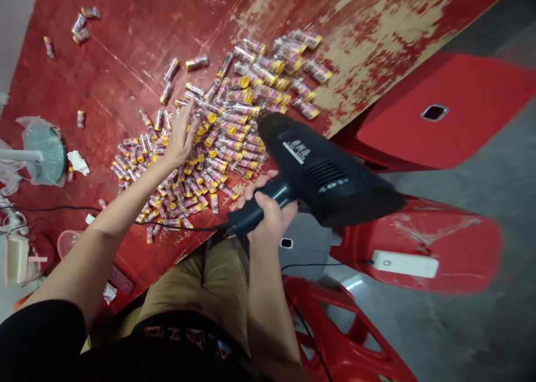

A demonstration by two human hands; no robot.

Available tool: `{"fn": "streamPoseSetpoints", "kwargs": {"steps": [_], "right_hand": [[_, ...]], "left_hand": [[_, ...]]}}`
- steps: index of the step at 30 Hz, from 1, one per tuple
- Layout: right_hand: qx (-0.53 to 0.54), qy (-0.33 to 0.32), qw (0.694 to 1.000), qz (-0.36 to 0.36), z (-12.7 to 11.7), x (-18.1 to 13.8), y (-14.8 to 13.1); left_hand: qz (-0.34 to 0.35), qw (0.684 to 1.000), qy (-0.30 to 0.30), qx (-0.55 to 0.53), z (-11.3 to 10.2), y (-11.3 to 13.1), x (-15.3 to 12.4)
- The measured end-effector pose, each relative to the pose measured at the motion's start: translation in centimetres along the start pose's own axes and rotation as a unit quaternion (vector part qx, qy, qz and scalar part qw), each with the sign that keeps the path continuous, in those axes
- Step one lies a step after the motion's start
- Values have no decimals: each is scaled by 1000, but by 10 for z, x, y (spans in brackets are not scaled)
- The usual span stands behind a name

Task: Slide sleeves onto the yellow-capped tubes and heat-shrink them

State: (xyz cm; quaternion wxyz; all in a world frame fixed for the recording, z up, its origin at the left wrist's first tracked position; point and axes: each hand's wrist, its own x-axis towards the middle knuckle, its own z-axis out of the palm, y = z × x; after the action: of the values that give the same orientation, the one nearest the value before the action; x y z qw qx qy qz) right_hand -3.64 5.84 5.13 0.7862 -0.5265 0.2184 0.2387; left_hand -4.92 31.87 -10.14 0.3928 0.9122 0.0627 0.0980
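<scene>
The left hand (pixel 181 139) is laid flat, fingers spread, on a heap of small yellow-capped plastic tubes (pixel 226 125). At its four o'clock, a matte black heat gun (pixel 318 175) is gripped by the handle in the closed right hand (pixel 268 214), over the worn red plywood table (pixel 125 41).

- Tubes (pixel 218 130): far too many to count, a heap of well over a hundred, plus about six strays at the far left.
- Heat gun (pixel 322 172): one.
- Hands: two, left (pixel 181 139) and right (pixel 268 214).
- Red stools (pixel 444 108): three.
- White power strip (pixel 404 263): one.
- Fan (pixel 44 153): one.
- Surface (pixel 125 47): one.
</scene>
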Motion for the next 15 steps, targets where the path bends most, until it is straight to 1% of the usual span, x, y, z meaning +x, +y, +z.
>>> {"fn": "streamPoseSetpoints", "kwargs": {"steps": [2,6,8,10,13,15], "right_hand": [[7,10,1000,4,0,-3,-2],[15,74,996,56,-11,-39,4],[23,101,992,68,-16,-48,8],[30,112,992,58,-21,-45,7],[37,107,993,34,-29,-36,0],[44,102,993,46,-35,-41,-3]], "left_hand": [[13,1000,-16,0,0,3,2],[17,999,-34,-1,1,11,10],[14,999,-44,8,2,18,17],[8,998,-61,24,3,27,24],[5,996,-79,35,1,37,34],[11,996,-83,37,-2,40,39]]}}
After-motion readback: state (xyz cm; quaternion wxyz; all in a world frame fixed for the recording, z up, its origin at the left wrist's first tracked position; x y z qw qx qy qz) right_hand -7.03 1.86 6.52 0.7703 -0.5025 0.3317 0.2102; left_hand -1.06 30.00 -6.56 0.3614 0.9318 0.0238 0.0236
